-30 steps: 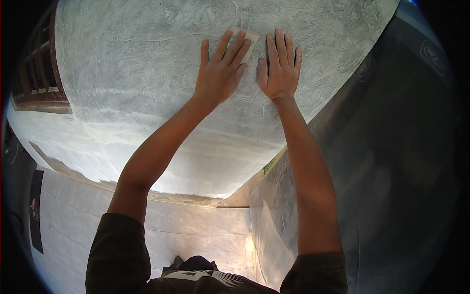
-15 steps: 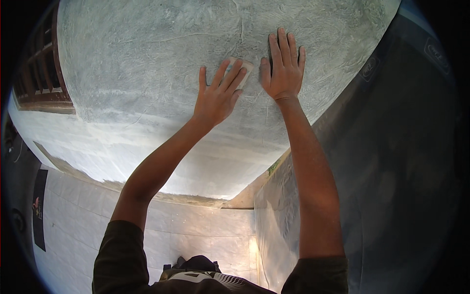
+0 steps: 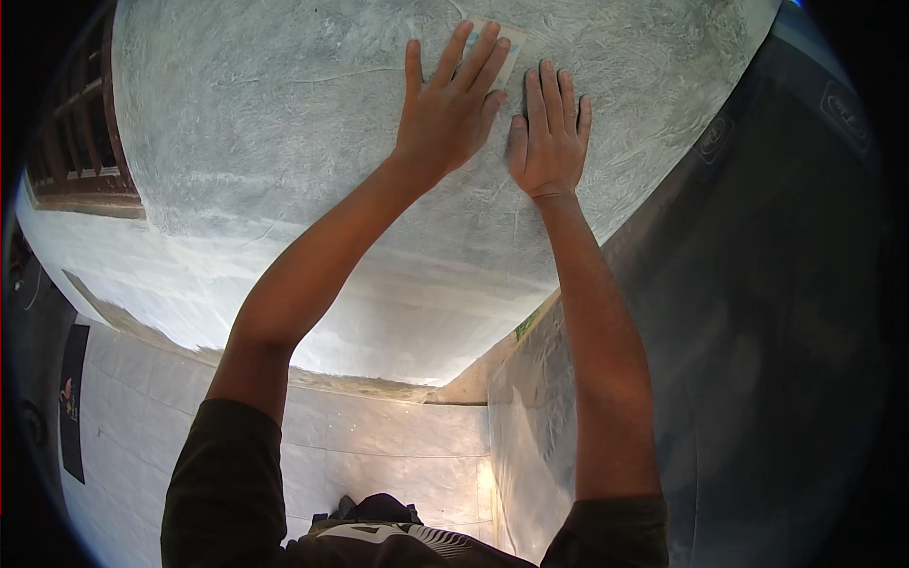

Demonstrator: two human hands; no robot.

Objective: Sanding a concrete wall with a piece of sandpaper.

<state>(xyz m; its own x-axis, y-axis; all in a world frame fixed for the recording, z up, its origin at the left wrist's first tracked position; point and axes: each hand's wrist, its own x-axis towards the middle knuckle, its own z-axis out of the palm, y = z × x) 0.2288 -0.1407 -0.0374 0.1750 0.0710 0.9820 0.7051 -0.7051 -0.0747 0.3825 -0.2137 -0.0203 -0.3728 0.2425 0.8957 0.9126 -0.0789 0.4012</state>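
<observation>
A rough grey plastered wall [image 3: 312, 123] rises in front of me. My left hand [image 3: 443, 118] presses a small pale sheet of sandpaper [image 3: 512, 47] flat against it, fingers long and slightly apart over the sheet. The sandpaper's right edge shows past the fingers; the rest is partly covered. To the right and slightly lower, my right hand [image 3: 551, 142] lies flat on the plaster, fingers stretched out, with nothing in it.
A brown wooden window frame with bars [image 3: 85, 123] sits at the left. Along the right hangs a large dark sheet [image 3: 757, 331], close to my right arm. Pale floor tiles [image 3: 379, 435] lie below, with a dark mat [image 3: 74, 407] at the far left.
My left hand has slid up the wall and a little to the right, carrying the sandpaper with it. The right hand has stayed almost in place.
</observation>
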